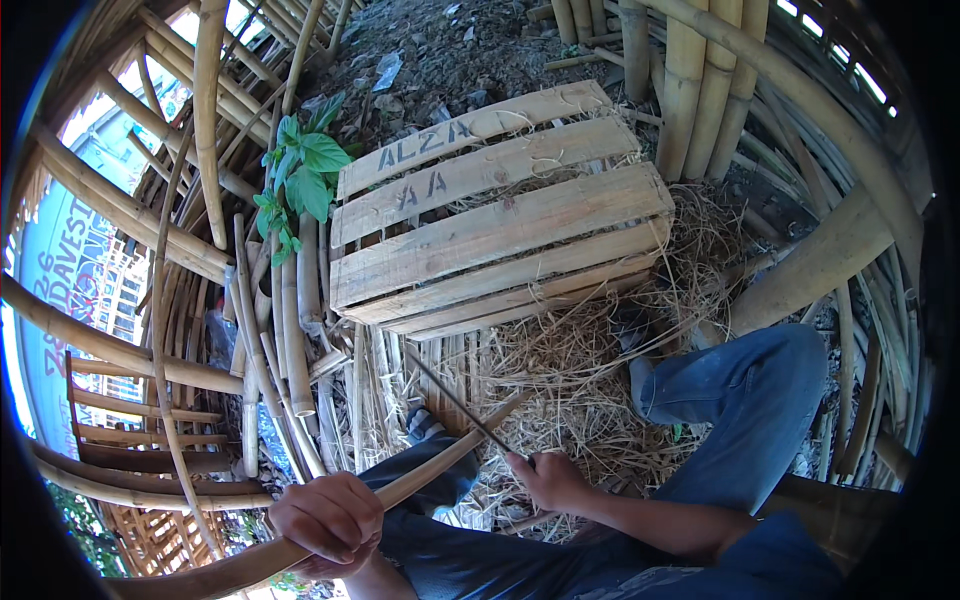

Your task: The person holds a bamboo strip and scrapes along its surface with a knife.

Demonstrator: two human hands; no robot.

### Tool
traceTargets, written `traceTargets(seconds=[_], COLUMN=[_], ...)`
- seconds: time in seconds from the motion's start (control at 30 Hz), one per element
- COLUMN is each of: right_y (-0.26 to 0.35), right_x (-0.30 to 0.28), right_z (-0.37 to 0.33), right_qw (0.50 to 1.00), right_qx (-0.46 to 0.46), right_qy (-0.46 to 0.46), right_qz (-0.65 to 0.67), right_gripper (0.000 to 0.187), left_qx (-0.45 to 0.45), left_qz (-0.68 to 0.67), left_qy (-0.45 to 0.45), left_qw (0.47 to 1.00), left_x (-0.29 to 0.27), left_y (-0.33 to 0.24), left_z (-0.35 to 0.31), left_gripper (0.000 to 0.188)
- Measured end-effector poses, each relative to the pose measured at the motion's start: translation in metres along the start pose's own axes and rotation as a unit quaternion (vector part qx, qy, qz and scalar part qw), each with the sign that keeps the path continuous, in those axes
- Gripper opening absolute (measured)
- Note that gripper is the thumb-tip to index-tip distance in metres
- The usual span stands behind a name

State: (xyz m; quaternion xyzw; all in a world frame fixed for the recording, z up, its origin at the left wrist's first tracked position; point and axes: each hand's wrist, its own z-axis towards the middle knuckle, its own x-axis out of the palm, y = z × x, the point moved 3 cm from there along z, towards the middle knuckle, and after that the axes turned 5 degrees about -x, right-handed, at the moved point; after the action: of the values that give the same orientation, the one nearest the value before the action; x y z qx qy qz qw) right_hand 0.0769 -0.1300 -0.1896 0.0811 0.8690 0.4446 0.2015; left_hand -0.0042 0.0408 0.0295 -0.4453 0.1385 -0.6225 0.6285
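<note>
This looks like a makeshift bamboo workshop, an open-sided shed on bare earth. To the left of the wooden crate, bamboo poles form a barred wall, with daylight and a pale blue lettered surface beyond. Dirt and stones spread behind the crate, and a leafy plant shows at its left end. Dry shavings lie heaped in front of it; nearer the person, a long knife crosses a bamboo strip.
</note>
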Motion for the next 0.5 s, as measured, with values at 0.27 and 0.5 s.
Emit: traceTargets(seconds=[0.27,0.5], right_y=[-0.009,-0.029], right_x=[0.018,0.01], right_z=[-0.006,0.011], right_qw=[0.996,0.996], right_qx=[-0.08,0.083], right_qy=[0.025,0.002], right_qz=[-0.021,-0.018], right_gripper=[0.074,0.075], left_qx=[0.003,0.011], left_qz=[0.025,0.021], left_qy=[0.005,0.017], left_qw=[1.0,1.0], left_x=[0.006,0.002], left_y=[-0.001,-0.001], left_z=[0.002,0.005], left_gripper=[0.059,0.054])
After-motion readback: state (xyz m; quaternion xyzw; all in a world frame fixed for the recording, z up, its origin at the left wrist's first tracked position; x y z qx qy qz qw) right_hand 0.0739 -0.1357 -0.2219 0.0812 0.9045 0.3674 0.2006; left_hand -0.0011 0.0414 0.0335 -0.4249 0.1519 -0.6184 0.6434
